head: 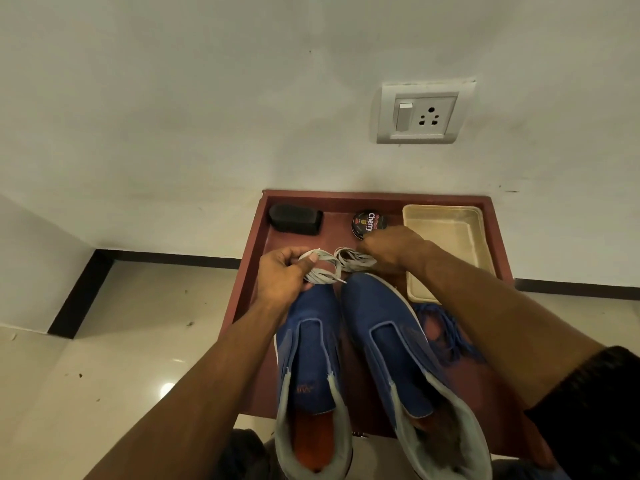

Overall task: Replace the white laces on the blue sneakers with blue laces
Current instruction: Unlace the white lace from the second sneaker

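Both sneakers lie unlaced, toes far; blue laces sit just right, nearer the right hand, while both the left hand and right grip white laces.

Blue sneakers, white laces, blue laces, maroon table.

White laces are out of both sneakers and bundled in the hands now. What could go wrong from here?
1. The blue laces lie in a loose tangle beside the right sneaker, partly under the right forearm; they may knot or get dragged off the table.
2. The right hand works its white lace bundle right next to the Cherry polish tin; it could knock it.
3. The bundle in the left hand shows a loose tip and may unravel.
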